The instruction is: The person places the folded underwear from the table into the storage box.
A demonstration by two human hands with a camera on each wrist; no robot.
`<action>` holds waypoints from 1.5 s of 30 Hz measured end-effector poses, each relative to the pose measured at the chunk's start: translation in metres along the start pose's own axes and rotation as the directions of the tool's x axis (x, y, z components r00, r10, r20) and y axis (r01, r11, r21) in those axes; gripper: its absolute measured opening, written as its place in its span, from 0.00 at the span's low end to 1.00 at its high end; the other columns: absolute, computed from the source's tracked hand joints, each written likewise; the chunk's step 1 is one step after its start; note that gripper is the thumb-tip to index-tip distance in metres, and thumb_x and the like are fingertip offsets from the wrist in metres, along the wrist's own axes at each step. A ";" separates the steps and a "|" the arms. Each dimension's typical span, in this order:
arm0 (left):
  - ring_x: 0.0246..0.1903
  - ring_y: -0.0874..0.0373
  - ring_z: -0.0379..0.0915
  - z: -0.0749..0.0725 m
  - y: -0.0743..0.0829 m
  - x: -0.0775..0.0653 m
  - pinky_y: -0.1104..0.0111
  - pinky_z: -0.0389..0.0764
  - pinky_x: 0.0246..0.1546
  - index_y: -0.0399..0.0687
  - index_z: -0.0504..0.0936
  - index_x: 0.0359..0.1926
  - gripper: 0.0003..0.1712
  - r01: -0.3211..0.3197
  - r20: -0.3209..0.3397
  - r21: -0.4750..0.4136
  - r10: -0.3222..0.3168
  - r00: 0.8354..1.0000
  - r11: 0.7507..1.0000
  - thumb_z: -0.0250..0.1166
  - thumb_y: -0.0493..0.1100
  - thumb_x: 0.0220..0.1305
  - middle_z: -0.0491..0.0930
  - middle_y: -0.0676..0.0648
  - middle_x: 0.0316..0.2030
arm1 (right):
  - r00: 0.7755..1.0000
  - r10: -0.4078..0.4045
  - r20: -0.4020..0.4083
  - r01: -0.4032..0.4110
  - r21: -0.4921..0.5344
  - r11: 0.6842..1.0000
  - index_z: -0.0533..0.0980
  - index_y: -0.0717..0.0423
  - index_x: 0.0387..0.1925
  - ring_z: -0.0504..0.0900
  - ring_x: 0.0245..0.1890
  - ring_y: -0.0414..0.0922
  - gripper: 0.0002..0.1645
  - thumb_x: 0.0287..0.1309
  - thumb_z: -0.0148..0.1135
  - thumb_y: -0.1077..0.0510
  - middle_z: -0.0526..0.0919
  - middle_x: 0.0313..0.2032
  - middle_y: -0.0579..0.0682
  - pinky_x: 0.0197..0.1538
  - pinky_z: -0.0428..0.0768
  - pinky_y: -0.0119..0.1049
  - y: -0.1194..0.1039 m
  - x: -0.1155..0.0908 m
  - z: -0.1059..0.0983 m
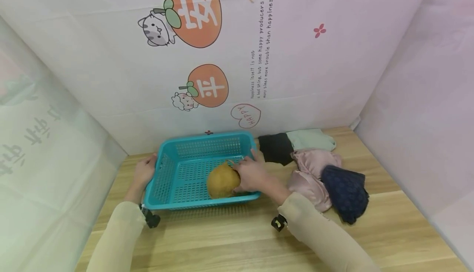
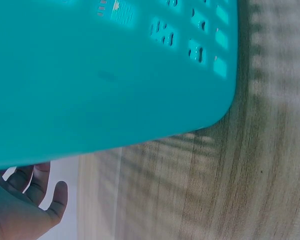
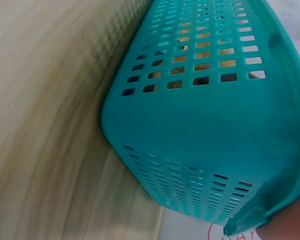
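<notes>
Presently we see a mustard-yellow, rounded fabric garment (image 1: 220, 181) at the near right inside a teal rectangular basket of perforated plastic (image 1: 185, 204). Our right hand (image 1: 253, 174) reaches over the right rim, thumb and fingers spread apart and pinching the garment's right side. Squeezing hard there could dent its rounded form, and a loose edge might catch in the wall's holes.

Our left hand (image 1: 145, 169) lies against the left wall, its visible fingers loosely bent; we cannot tell whether they grip the rim. If they only rest there, weight from our right arm on the right rim could tip or skid the basket. Farther right, a pale pink satin garment (image 1: 312, 163) and a navy-blue patterned garment (image 1: 344, 191) lie near our right forearm, so a careless sweep of the cream sleeve (image 1: 314, 231) could drag them.
</notes>
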State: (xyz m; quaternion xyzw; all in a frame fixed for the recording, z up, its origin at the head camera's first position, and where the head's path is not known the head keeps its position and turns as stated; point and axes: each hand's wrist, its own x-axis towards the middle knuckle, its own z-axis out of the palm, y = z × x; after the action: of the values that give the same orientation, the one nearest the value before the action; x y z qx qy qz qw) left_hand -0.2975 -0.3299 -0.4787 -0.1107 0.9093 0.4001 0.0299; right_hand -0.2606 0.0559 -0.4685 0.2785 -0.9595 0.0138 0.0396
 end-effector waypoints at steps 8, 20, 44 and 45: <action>0.70 0.31 0.60 0.001 0.003 0.000 0.39 0.67 0.65 0.40 0.62 0.74 0.42 -0.009 -0.008 0.003 0.009 1.000 1.000 0.33 0.66 0.77 0.64 0.30 0.71 | 0.999 0.006 0.045 -0.009 0.067 0.998 0.80 0.44 0.58 0.77 0.58 0.51 0.42 0.45 0.72 0.27 0.85 0.54 0.45 0.77 0.49 0.63 0.002 -0.002 -0.007; 0.70 0.31 0.61 0.003 0.001 -0.001 0.40 0.68 0.65 0.41 0.62 0.74 0.41 0.011 -0.009 -0.004 -0.011 1.000 1.000 0.33 0.65 0.78 0.63 0.30 0.71 | 0.999 0.020 -0.030 -0.012 0.232 0.973 0.82 0.46 0.54 0.77 0.60 0.52 0.31 0.51 0.74 0.38 0.85 0.55 0.45 0.76 0.55 0.61 0.013 -0.015 -0.017; 0.71 0.30 0.57 0.002 0.003 -0.004 0.39 0.65 0.67 0.41 0.59 0.75 0.41 0.008 0.002 -0.024 -0.008 1.000 1.000 0.33 0.65 0.78 0.60 0.29 0.73 | 0.967 0.233 -0.100 -0.177 0.392 0.903 0.80 0.52 0.56 0.85 0.49 0.47 0.23 0.64 0.64 0.46 0.87 0.48 0.49 0.50 0.83 0.47 0.067 -0.044 -0.038; 0.71 0.31 0.57 0.002 0.003 -0.004 0.39 0.65 0.67 0.41 0.59 0.75 0.42 0.007 0.001 -0.022 -0.007 1.000 1.000 0.33 0.66 0.77 0.60 0.30 0.73 | 0.966 0.240 -0.097 -0.185 0.389 0.902 0.80 0.52 0.56 0.85 0.48 0.47 0.23 0.65 0.63 0.45 0.87 0.48 0.49 0.50 0.83 0.47 0.069 -0.045 -0.038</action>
State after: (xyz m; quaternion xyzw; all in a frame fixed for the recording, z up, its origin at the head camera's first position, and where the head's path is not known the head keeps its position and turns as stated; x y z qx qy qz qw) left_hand -0.2943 -0.3259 -0.4774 -0.1141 0.9044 0.4099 0.0308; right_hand -0.2573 0.1396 -0.4347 0.1726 -0.9583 0.2217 0.0521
